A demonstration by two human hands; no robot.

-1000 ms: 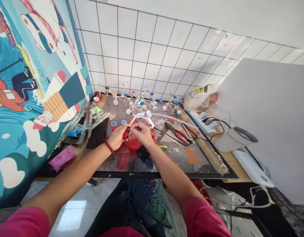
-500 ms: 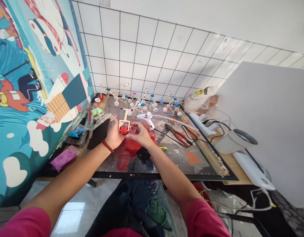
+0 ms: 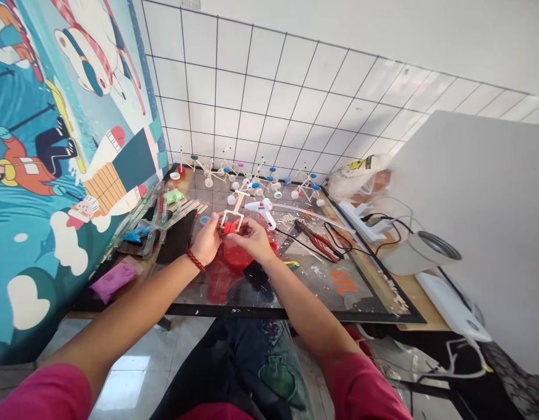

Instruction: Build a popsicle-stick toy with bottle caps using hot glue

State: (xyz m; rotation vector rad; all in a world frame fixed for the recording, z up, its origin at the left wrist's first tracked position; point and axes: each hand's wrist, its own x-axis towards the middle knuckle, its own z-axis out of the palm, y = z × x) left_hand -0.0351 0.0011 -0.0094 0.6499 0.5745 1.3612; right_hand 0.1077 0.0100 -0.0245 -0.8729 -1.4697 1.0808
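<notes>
Between my two hands is a small wooden-stick frame (image 3: 238, 205) with a crossbar on top and red bottle-cap wheels (image 3: 230, 228) at its lower end. My left hand (image 3: 207, 240) closes on its left side, fingertips at the red wheels. My right hand (image 3: 254, 240) pinches the right side, thumb and fingers by the wheels. Beneath the hands a red round thing (image 3: 237, 256) rests on the glass tabletop. Just beyond the right hand lies a white hot glue gun (image 3: 261, 209) with a clear glue stick in its back.
Several stick models with cap wheels (image 3: 269, 181) line the table's back edge. Pliers (image 3: 315, 240) and a black cable lie to the right, near a white power strip (image 3: 363, 221). At left are a pink clay packet (image 3: 114, 279) and stick packs (image 3: 136, 219). A grid panel stands behind.
Both hands have moved slightly right with the stick frame. The frame has tilted so its crossbar leans to the right. The view has shifted a little.
</notes>
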